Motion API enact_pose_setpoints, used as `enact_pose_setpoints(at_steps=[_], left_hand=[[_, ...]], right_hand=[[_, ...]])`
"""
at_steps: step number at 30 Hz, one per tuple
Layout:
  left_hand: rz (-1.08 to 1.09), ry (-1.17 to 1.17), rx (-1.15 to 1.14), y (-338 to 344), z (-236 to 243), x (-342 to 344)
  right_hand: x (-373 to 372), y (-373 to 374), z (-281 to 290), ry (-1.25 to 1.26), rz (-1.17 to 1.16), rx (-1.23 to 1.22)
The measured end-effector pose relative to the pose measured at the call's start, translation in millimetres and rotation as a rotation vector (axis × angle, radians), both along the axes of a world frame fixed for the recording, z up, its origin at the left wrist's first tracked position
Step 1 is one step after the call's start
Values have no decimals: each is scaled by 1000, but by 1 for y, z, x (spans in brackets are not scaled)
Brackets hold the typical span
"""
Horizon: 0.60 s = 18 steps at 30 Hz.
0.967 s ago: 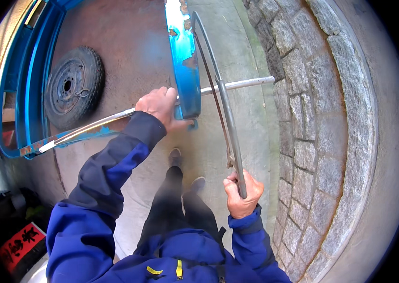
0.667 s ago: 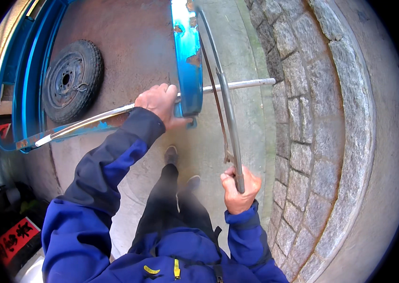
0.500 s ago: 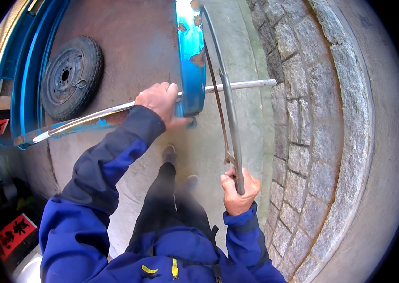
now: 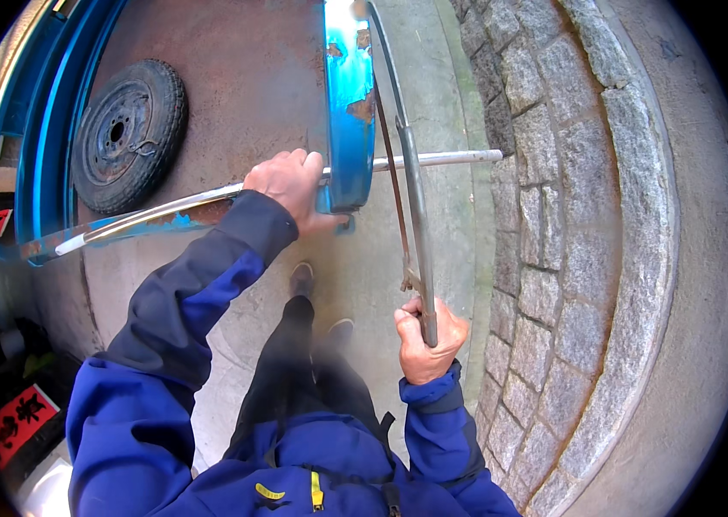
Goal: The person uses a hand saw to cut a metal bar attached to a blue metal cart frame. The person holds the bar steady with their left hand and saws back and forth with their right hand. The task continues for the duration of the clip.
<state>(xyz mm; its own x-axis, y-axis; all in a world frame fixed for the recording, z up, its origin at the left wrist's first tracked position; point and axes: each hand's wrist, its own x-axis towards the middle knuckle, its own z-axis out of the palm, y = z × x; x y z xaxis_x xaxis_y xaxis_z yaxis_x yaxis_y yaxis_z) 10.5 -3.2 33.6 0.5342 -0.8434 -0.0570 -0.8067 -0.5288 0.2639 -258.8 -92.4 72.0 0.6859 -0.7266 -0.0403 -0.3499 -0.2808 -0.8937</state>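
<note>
2 hands busy: left hand (image 4: 288,185) clamps pale rod (image 4: 433,159) against blue cart edge (image 4: 351,103), steadying it; right hand (image 4: 426,340) grips hacksaw (image 4: 414,215) handle, blade across rod.

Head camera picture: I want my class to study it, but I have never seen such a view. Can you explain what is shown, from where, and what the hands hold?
The picture comes from a wide fisheye camera worn on a person's head, looking down, so straight edges bend. The blue sleeves rising from the bottom are that person's own arms. The left hand grips a long pale metal rod that lies across the rusty blue metal side wall of a cart. The right hand holds the grip of a grey metal-framed hacksaw, its blade meeting the rod. A black spare wheel lies on the cart's brown bed. Below are concrete ground and the person's shoes; grey stone paving curves at the right.
</note>
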Motion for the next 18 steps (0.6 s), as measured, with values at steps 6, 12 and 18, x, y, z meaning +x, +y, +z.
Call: enact_pose_setpoints(at_steps=[6, 12, 18], left_hand=[[1, 19, -10, 0, 1, 0], [3, 5, -11, 1, 1, -1], [4, 3, 10, 0, 3, 1]], right_hand=[[-28, 10, 1, 63, -3, -6], [14, -5, -6, -11, 0, 28], [-7, 5, -6, 5, 11, -96]])
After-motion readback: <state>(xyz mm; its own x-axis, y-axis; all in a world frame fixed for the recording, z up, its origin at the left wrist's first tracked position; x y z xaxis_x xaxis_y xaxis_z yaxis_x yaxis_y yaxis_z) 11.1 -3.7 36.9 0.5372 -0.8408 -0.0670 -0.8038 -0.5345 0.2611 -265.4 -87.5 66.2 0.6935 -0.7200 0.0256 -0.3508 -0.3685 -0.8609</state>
